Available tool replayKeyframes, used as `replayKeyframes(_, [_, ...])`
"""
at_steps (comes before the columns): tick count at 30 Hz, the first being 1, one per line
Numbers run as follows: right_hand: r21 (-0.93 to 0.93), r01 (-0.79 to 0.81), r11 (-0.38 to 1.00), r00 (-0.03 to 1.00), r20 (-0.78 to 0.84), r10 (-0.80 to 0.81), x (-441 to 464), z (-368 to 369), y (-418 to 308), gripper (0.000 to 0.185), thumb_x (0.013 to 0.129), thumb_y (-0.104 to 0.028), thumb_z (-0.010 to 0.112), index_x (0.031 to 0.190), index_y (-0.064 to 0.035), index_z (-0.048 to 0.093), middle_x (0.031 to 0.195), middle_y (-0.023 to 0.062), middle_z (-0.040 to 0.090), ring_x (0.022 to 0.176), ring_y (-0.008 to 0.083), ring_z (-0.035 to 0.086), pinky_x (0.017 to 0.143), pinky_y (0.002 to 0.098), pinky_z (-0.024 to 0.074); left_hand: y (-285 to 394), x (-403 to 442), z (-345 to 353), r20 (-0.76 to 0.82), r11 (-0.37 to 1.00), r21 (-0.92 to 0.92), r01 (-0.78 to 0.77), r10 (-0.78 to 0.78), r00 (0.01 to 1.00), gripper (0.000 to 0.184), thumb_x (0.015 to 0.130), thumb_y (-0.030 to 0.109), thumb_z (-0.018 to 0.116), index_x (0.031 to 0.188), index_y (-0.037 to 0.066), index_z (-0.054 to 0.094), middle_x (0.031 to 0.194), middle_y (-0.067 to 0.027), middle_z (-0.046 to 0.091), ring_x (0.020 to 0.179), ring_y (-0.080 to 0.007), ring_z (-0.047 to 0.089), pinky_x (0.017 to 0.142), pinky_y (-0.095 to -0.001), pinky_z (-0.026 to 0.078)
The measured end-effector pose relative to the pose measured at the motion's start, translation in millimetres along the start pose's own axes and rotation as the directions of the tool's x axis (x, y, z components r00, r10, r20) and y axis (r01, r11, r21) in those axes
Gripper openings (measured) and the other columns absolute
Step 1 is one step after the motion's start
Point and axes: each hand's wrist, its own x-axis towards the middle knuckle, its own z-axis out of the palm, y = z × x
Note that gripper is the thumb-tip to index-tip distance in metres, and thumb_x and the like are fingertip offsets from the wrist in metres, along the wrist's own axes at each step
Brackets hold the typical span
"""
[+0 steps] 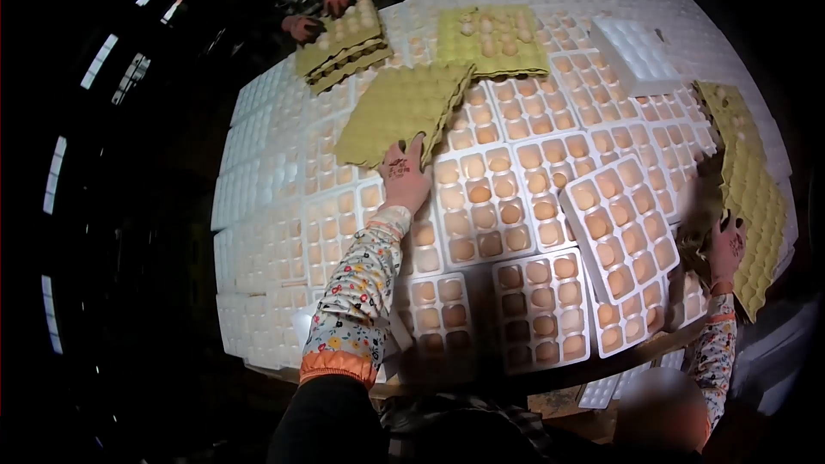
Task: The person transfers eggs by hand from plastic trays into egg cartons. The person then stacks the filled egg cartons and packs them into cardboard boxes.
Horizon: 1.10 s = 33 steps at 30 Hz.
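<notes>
My left hand [406, 176], in a pink glove with dark fingertips, is closed over the near edge of a yellow-green pulp egg tray [400, 107]. That tray lies at an angle across white egg packs. On the right, my right hand [728, 251], gloved alike, has its fingers bent at the inner edge of another pulp egg tray [752, 206]; its fingertips are partly hidden. Between my hands, a white egg pack [620, 228] with brown eggs lies askew on other packs. Rows of white egg packs [484, 202] with eggs in separate cells spread below my hands.
A co-worker's gloved hands [320, 15] rest at stacked pulp trays with eggs [348, 34] at the far left. Another pulp tray [491, 34] at the back carries several eggs. A white closed pack [636, 56] lies atop others. The table's wooden edge [640, 357] runs near my body.
</notes>
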Motion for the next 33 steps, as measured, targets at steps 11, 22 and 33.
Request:
replayKeyframes(11, [0.705,0.193,0.683,0.972,-0.234,-0.033,-196.3,-181.7,-132.1,0.063,0.079,-0.027,0.071,0.134,-0.0066,0.047,0.136,0.0231,0.043,0.125,0.0412,0.038,0.108,0.0504,0.0273,-16.3,-134.4,-99.7,-0.253,0.825,-0.419,-0.378,0.294,0.922,0.059,0.08,0.01,0.064,0.135,0.014,0.044,0.128,-0.0256,0.037,0.121,-0.0435,0.036,0.104,-0.0502,0.032])
replayKeyframes(22, [0.811,-0.297,0.503,0.924,0.112,0.365,-336.6,-101.7,15.9,0.056,0.081,-0.029,0.069,0.128,-0.0048,0.051,0.129,0.0206,0.049,0.122,0.0404,0.044,0.106,0.0445,0.0355,261.2,-131.0,-99.6,-0.525,0.311,-0.177,-0.934,0.773,0.357,0.064,0.069,-0.003,0.064,0.128,0.02,0.054,0.128,-0.019,0.048,0.118,-0.0381,0.046,0.099,-0.0493,0.035])
replayKeyframes(33, [0.929,-0.2,-0.31,0.847,0.323,0.422,-213.4,62.3,223.1,0.049,0.091,-0.021,0.064,0.134,-0.0017,0.048,0.125,0.0147,0.054,0.117,0.0241,0.051,0.1,0.0338,0.0399,523.1,-138.0,28.4,0.147,0.245,-0.057,-0.968,0.961,0.235,0.059,0.072,0.022,0.072,0.127,0.018,0.051,0.13,-0.015,0.046,0.123,-0.0349,0.044,0.107,-0.051,0.028])
